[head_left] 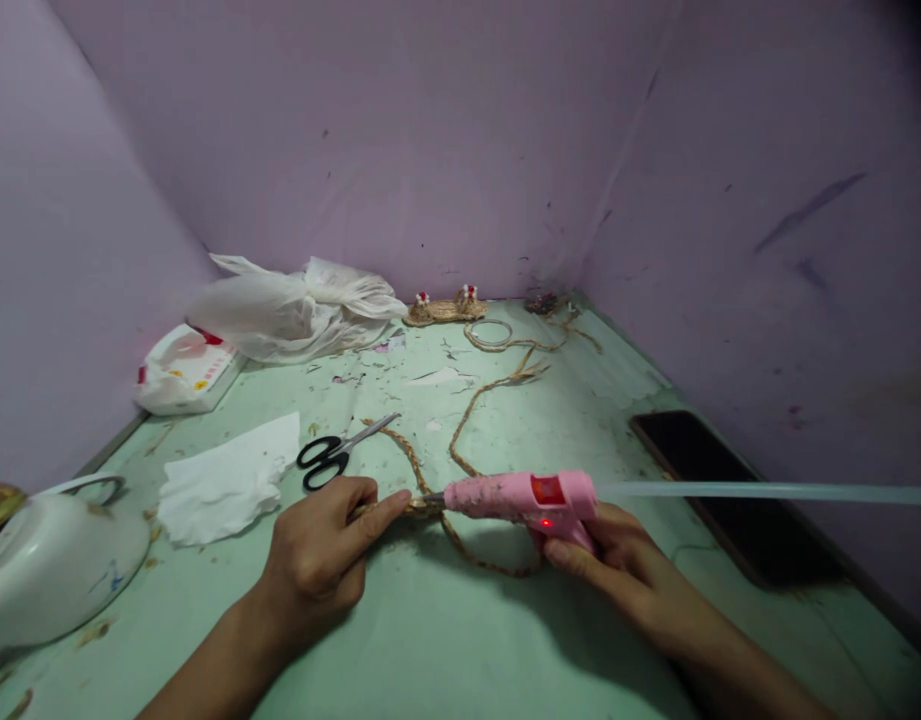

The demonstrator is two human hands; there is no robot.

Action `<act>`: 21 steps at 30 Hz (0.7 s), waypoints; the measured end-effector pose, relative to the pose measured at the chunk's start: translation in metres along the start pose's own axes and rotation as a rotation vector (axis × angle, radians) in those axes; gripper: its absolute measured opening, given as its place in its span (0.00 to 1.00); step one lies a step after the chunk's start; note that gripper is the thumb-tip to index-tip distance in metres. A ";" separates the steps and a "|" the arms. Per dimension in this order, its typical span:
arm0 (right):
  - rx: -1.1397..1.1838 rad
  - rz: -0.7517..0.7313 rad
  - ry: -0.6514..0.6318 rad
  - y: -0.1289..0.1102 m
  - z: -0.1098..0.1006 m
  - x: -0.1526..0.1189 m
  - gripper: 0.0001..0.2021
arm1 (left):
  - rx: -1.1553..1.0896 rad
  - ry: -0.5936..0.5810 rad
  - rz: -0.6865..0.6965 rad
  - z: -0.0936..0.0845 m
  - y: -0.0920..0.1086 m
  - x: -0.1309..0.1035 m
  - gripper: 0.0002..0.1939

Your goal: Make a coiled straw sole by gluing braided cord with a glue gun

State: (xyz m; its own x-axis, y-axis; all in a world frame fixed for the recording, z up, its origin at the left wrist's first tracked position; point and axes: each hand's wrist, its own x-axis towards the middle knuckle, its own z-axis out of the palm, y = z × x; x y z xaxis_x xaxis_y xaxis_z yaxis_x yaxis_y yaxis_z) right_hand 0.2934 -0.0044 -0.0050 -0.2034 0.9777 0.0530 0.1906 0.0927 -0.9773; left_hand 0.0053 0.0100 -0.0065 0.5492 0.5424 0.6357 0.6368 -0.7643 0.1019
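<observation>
Above the green counter (445, 640), the right hand (617, 570) grasps the handle of a pink glue gun (505, 495), its red indicator lit and a translucent glue stick (767, 491) extending from the rear. The left hand (317, 550) is closed, pinching a piece of braided cord (413, 507) directly at the nozzle. Surrounding components: scissors (344, 450) with black handles, positioned just beyond the left hand; white paper (231, 480), to the left of the scissors; dark phone (730, 490), flat near the right wall; white plastic bag (302, 305), against the rear wall, beside a woven item (446, 311) with red-and-white decorations.
</observation>
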 end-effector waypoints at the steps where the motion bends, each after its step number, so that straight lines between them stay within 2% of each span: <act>1: 0.008 0.001 0.000 0.001 -0.001 0.000 0.07 | 0.000 0.001 0.004 0.000 0.000 0.000 0.31; 5: 0.014 0.001 0.018 0.003 -0.002 -0.001 0.07 | -0.005 0.003 0.007 0.001 -0.001 0.002 0.30; 9: 0.042 -0.010 -0.041 0.001 -0.001 -0.001 0.07 | 0.001 0.003 -0.003 0.001 -0.001 0.001 0.30; 14: 0.028 -0.036 -0.031 -0.005 -0.001 0.001 0.05 | 0.013 0.000 0.006 0.000 -0.001 0.002 0.30; 21: -0.094 -0.022 -0.081 -0.005 -0.001 0.000 0.07 | 0.032 0.002 0.001 0.000 -0.001 0.004 0.28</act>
State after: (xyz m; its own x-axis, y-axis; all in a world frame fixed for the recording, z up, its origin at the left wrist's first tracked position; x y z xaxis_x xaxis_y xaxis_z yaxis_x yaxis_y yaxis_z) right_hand 0.2938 -0.0044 -0.0001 -0.2845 0.9572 0.0537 0.2738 0.1348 -0.9523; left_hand 0.0070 0.0131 -0.0043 0.5486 0.5407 0.6377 0.6532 -0.7533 0.0766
